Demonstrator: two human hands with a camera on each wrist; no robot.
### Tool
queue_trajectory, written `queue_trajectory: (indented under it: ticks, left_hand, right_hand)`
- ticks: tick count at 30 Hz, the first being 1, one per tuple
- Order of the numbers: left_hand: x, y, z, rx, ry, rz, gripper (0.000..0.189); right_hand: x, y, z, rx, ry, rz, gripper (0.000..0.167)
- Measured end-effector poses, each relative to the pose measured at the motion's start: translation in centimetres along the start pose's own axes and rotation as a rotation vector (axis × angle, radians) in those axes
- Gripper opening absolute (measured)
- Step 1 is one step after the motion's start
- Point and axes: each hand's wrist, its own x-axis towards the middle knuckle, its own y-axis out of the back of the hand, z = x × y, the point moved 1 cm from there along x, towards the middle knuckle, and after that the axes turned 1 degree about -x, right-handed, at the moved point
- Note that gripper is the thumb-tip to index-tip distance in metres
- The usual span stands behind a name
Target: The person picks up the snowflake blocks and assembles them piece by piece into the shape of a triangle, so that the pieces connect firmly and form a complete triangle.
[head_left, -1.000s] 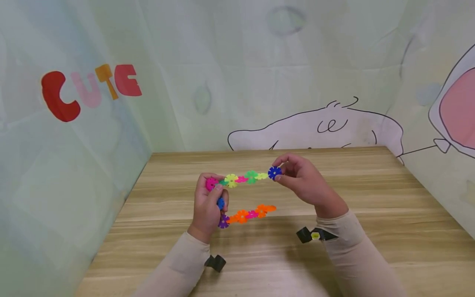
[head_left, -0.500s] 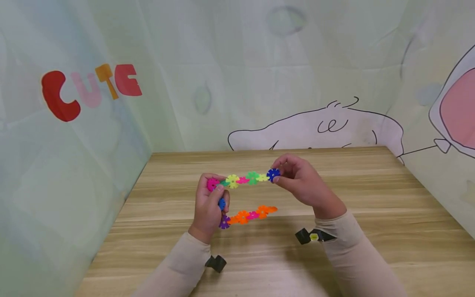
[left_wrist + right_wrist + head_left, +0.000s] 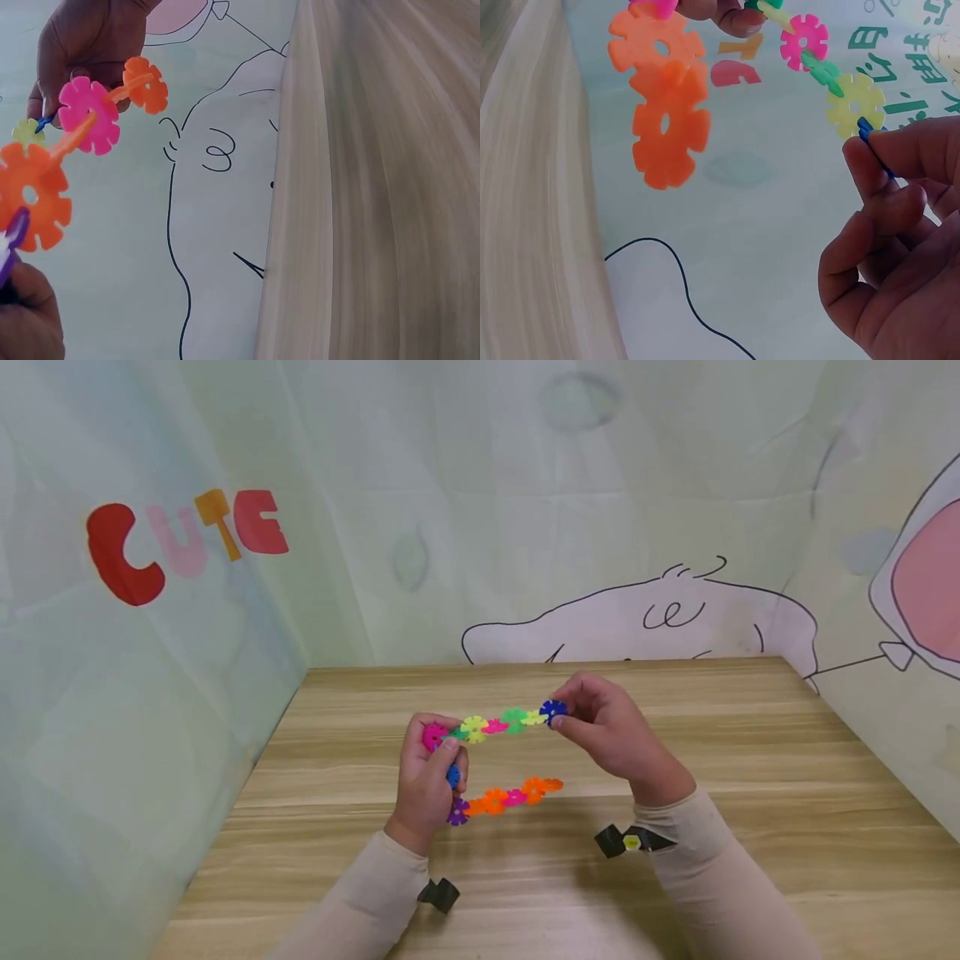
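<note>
A chain of interlocking plastic snowflake discs is held above the table in both hands. My left hand [image 3: 431,781] grips its left side, thumb over the magenta disc [image 3: 434,737] and a blue disc [image 3: 453,776]. Between thumb and fingertips my right hand [image 3: 611,727] pinches the dark blue disc [image 3: 553,712] at the upper row's right end. That row also has yellow, pink and green discs [image 3: 514,720]. Below, a purple disc [image 3: 458,812] leads into a second row of orange discs [image 3: 494,801] and a pink one, its right end free. In the right wrist view the dark blue disc slots against a yellow disc [image 3: 856,105].
The wood-grain table [image 3: 675,893] lies under both arms. A printed cloth backdrop [image 3: 360,510] stands behind and at the sides. Both wrists carry small black cameras [image 3: 444,895].
The left hand has shifted slightly right and down with the chain. The right hand has drawn slightly left, keeping its pinch on the dark blue disc, which now sits against the yellow one.
</note>
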Motion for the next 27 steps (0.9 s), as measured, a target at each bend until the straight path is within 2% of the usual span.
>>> queue_trajectory:
  ticks: [4,6,10,15,20,23,27]
  left_hand:
    - [0.1,-0.1,0.2,0.016,0.013,0.047,0.017]
    - [0.2,0.0,0.4,0.016,0.018,0.084,0.015]
    - [0.4,0.2,0.8,-0.003,0.005,0.167,0.012]
    - [0.6,0.4,1.2,-0.040,-0.039,0.236,0.011]
    - [0.7,0.6,1.3,-0.065,-0.086,0.267,0.012]
    - [0.6,0.7,1.3,-0.073,-0.119,0.273,0.013]
    - [0.6,0.6,1.3,-0.084,-0.149,0.270,0.013]
  right_hand:
    - [0.1,0.1,-0.1,-0.037,-0.020,-0.016,0.028]
    - [0.1,0.2,-0.1,-0.054,-0.064,-0.042,0.039]
    - [0.2,0.1,0.0,-0.049,-0.187,-0.145,0.057]
    - [0.1,-0.6,0.5,-0.024,-0.299,-0.276,0.062]
    - [0.0,-1.5,0.8,-0.066,-0.387,-0.288,0.061]
    - [0.0,-2.3,0.9,-0.036,-0.389,-0.290,0.060]
    - [0.2,-3.3,0.9,0.038,-0.345,-0.241,0.054]
